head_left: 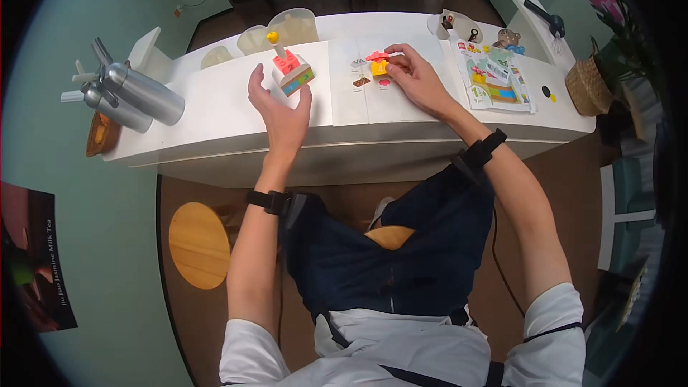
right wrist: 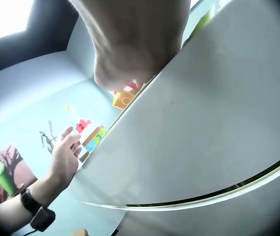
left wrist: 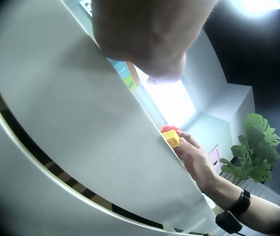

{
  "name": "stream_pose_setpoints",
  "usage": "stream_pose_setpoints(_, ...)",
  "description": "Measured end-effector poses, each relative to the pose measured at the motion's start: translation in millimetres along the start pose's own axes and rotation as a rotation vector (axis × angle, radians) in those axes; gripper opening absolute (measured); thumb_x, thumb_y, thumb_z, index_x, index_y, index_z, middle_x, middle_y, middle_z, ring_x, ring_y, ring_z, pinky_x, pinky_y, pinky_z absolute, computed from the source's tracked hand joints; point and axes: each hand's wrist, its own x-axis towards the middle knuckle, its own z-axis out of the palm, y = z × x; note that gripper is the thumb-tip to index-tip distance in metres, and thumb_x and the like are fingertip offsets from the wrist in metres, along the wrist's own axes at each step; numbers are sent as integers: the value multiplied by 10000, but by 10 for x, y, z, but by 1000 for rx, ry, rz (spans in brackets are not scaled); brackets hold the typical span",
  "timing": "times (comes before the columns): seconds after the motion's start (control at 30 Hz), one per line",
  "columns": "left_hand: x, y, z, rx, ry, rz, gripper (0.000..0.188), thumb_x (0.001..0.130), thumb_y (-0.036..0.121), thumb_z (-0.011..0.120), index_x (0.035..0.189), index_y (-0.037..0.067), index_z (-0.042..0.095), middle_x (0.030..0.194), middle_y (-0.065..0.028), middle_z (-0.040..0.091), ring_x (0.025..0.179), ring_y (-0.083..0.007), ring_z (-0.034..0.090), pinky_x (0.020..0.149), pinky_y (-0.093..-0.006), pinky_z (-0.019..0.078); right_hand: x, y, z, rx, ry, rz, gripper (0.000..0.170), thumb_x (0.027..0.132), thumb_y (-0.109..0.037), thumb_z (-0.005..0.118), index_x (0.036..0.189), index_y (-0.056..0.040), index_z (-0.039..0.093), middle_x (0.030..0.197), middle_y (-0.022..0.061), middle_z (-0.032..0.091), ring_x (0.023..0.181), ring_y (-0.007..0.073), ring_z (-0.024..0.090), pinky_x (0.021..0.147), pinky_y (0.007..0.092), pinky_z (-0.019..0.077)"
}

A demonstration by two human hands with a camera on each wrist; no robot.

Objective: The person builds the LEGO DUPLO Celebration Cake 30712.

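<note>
My left hand point(head_left: 282, 118) is spread beside a block build, thumb and fingers on either side of it. That build has a wooden-brown base with number tiles point(head_left: 297, 80) in blue and green, a red block point(right wrist: 83, 126) marked 2, and a white post topped by a yellow ball point(head_left: 272, 37). Over a printed sheet point(head_left: 349, 104), my right hand point(head_left: 419, 82) pinches a yellow block point(head_left: 380, 68) at its right side. A red piece point(head_left: 376, 56) sits at the far side of the yellow block. In the left wrist view the yellow block point(left wrist: 171, 138) shows near the fingertips.
Clear plastic tubs point(head_left: 294, 27) stand at the back left. Metal dispensers point(head_left: 143, 89) are at the far left. To the right lie a toy package point(head_left: 494, 75), a small bear figure point(head_left: 508, 38) and a woven basket point(head_left: 589, 87). A wooden stool point(head_left: 199, 245) stands below.
</note>
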Motion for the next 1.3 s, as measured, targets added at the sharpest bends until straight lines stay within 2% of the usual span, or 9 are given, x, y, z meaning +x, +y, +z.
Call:
stream_pose_setpoints(0.03,46,-13,-29,92,-121,74,812,826,158,744,1452,-47,269,1436,-223,334,1334,-365,358,1045,-466,356,-1,17,1,-62,-16,-56,355,993,-150,582,1320,-34,506,1127,150,688,977,149,625,896,284,483)
stream_pose_setpoints(0.1,157,-94,-52,123,-119,141,780,844,168,737,1462,-37,308,1332,-208,477,1186,-295,496,961,-399,430,-1,37,2,-53,5,-63,350,992,-148,581,1314,-29,511,1142,159,685,985,160,630,903,293,485)
stream_pose_setpoints(0.17,270,-178,-109,-116,-354,-240,653,868,156,715,1416,-25,410,1134,-163,604,952,-201,574,836,-326,486,-12,-10,-3,-48,23,-70,345,991,-145,580,1307,-24,516,1156,168,683,994,171,635,910,303,486)
stream_pose_setpoints(0.2,284,-235,-94,-116,-306,-178,558,875,149,714,1359,-15,492,1003,-115,649,786,-131,553,738,-277,495,-14,-33,-15,-80,15,-56,334,1003,-126,569,1317,-30,512,1191,160,665,1047,164,617,929,295,476)
stream_pose_setpoints(0.5,275,186,328,-513,-425,-314,531,916,151,719,1365,-47,517,1042,-124,675,895,-125,603,793,-262,506,10,45,-23,60,48,-25,357,1017,-90,550,1364,-36,489,1225,126,628,1083,121,588,948,246,476)
stream_pose_setpoints(0.73,304,154,467,-487,-510,-309,524,943,205,691,1382,-40,539,1067,-119,675,942,-145,613,861,-275,519,25,139,2,124,171,-64,415,990,-109,581,1370,34,493,1129,129,649,1005,138,625,881,265,517)
stream_pose_setpoints(0.83,278,158,465,-499,-500,-302,529,940,208,696,1382,-37,540,1073,-120,676,945,-144,612,854,-273,517,36,153,-51,62,84,14,441,988,-104,585,1378,68,470,1118,119,635,1016,137,615,899,265,516)
stream_pose_setpoints(0.93,286,121,439,-436,-560,-288,512,954,175,679,1390,-46,526,1209,-142,664,1056,-168,625,956,-318,502,44,156,-30,131,108,1,426,989,-97,583,1364,73,475,1138,126,632,1039,138,613,917,263,517)
stream_pose_setpoints(1.3,281,158,435,-478,-523,-310,529,948,170,687,1394,-56,513,1208,-144,662,1074,-174,623,940,-309,506,6,27,-41,159,139,5,344,998,-87,570,1312,47,528,1204,136,638,1074,146,632,896,267,535)
